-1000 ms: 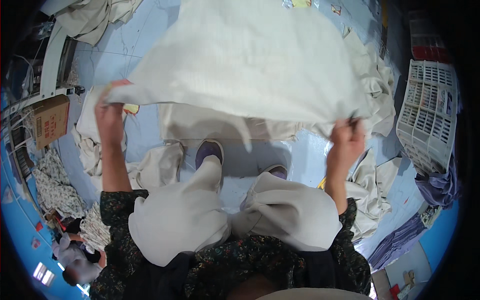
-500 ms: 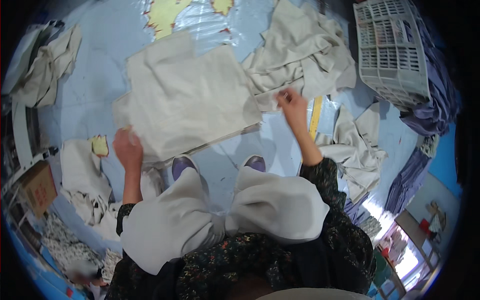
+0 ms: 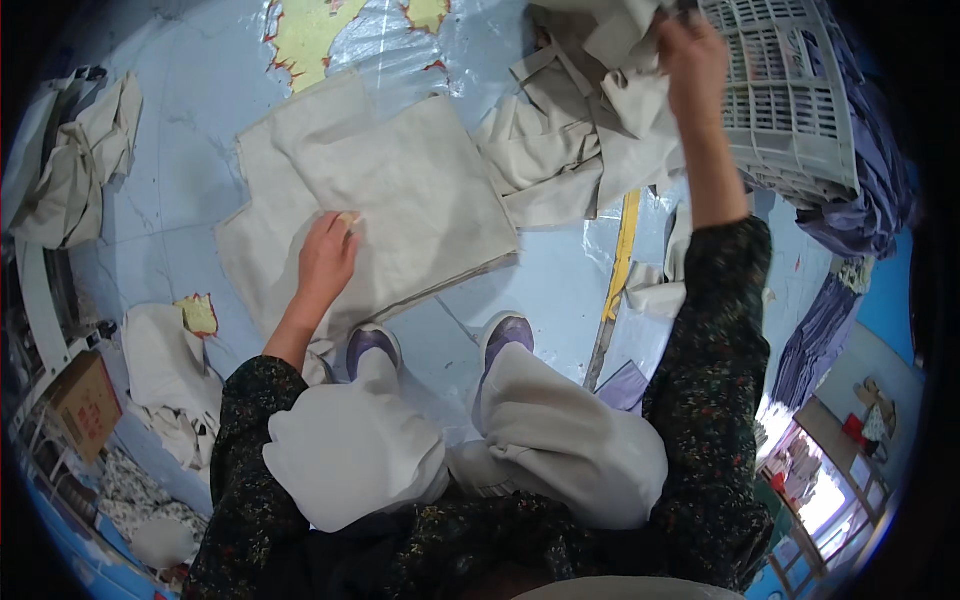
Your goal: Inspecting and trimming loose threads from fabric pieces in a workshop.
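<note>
The left hand is lying flat, fingers spread, on the folded beige cloth spread on the blue floor sheet. The right hand is gripping crumpled fabric in the cloth pile, beside the white plastic crate. Bare floor is showing left of the folded cloth.

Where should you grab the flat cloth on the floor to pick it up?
Probably by the corners of the flat cloth's near edge, by the shoes. It lies spread out, with the left hand resting on it, so its middle gives nothing to pinch. That edge lies bare and close. The right hand is up on the crumpled cloth pile beside the plastic basket.
</note>
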The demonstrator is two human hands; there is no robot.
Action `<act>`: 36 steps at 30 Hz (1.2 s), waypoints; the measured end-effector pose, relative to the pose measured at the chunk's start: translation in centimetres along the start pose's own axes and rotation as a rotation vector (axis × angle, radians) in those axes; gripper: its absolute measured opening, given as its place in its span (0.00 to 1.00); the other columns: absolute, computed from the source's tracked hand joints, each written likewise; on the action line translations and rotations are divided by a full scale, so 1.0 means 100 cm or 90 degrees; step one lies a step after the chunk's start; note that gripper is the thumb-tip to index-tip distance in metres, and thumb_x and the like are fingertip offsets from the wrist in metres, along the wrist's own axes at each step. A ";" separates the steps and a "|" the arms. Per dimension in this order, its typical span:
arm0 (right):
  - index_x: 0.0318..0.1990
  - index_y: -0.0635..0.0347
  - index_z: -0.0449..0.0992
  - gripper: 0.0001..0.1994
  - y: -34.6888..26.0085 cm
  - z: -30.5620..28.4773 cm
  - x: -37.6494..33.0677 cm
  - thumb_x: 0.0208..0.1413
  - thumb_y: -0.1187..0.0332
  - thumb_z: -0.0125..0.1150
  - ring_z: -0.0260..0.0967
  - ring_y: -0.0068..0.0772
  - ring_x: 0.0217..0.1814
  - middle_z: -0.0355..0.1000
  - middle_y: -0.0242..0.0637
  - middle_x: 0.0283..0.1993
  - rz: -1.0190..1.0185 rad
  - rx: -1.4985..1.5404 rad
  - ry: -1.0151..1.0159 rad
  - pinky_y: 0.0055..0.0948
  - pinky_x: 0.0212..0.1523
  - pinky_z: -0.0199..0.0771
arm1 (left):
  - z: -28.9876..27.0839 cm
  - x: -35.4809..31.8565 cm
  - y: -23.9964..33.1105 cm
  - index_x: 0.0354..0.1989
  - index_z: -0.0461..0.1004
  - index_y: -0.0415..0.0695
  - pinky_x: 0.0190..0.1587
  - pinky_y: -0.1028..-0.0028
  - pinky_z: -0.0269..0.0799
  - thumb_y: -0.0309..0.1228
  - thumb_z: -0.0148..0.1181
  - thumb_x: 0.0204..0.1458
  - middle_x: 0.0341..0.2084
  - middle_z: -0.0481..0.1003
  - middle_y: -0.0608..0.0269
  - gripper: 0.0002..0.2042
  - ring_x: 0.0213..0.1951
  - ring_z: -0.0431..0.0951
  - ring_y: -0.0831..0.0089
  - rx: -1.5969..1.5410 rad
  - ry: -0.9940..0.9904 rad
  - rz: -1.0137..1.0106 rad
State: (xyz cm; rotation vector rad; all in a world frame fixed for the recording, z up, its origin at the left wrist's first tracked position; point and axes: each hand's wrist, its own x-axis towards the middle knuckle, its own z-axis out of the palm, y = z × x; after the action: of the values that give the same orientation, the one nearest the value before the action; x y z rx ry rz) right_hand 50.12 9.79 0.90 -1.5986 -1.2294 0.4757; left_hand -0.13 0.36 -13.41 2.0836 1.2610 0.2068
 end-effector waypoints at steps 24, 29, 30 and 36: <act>0.34 0.58 0.79 0.21 0.009 0.069 -0.262 0.68 0.50 0.50 0.47 0.14 0.17 0.58 0.19 0.18 0.602 0.027 -0.110 0.21 0.19 0.44 | 0.050 0.001 0.016 0.47 0.82 0.43 0.37 0.73 0.71 0.40 0.59 0.62 0.29 0.80 0.59 0.15 0.27 0.73 0.77 -0.207 -0.231 -0.155; 0.30 0.56 0.77 0.20 -0.006 0.087 -0.277 0.67 0.50 0.52 0.44 0.14 0.15 0.56 0.19 0.16 0.707 0.005 -0.258 0.22 0.17 0.41 | 0.048 -0.006 0.036 0.45 0.82 0.40 0.30 0.72 0.68 0.38 0.61 0.59 0.23 0.77 0.59 0.14 0.22 0.70 0.75 -0.357 -0.143 -0.097; 0.29 0.57 0.77 0.20 -0.007 0.085 -0.277 0.66 0.51 0.53 0.45 0.15 0.15 0.57 0.20 0.16 0.710 0.000 -0.252 0.23 0.17 0.42 | 0.048 -0.007 0.037 0.43 0.82 0.39 0.28 0.71 0.67 0.37 0.62 0.58 0.20 0.76 0.58 0.14 0.20 0.69 0.73 -0.385 -0.132 -0.119; 0.27 0.57 0.76 0.20 0.000 0.090 -0.273 0.65 0.52 0.55 0.45 0.15 0.15 0.57 0.20 0.16 0.735 0.121 -0.291 0.23 0.16 0.41 | 0.058 -0.018 0.031 0.45 0.81 0.40 0.26 0.74 0.65 0.31 0.61 0.57 0.19 0.75 0.60 0.12 0.19 0.67 0.78 -0.418 -0.097 -0.139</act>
State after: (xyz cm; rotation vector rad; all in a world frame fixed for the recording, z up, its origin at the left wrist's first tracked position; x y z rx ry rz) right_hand 32.12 -9.97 -9.77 -1.9696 -0.3954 1.6892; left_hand 3.78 -4.78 -15.49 1.3683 1.1244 0.3080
